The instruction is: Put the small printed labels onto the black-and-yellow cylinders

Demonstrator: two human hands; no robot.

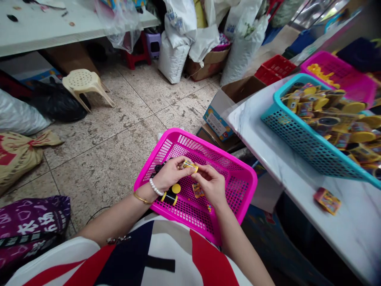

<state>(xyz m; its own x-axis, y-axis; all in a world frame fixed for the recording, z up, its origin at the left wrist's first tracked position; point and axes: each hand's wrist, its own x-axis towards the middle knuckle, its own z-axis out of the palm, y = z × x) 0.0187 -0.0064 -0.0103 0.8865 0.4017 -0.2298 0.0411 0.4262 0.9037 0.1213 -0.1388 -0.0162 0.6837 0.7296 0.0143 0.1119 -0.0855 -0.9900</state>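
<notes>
A pink plastic basket (pixel 235 171) rests on my lap. Over it, my left hand (pixel 169 172) and my right hand (pixel 212 184) meet, both pinched on a small yellow toy piece (pixel 190 165) held between their fingertips. In the basket, below my left wrist, lies a black and yellow toy part (pixel 172 194). A small colourful sticker piece (pixel 197 190) lies on the basket floor beside my right hand.
A marble table (pixel 297 174) stands at the right with a teal basket (pixel 300 139) full of yellow toy parts, another pink basket (pixel 351 75) and a loose colourful packet (pixel 327 200). A beige stool (pixel 85 83), sacks, bags and cardboard boxes stand on the tiled floor.
</notes>
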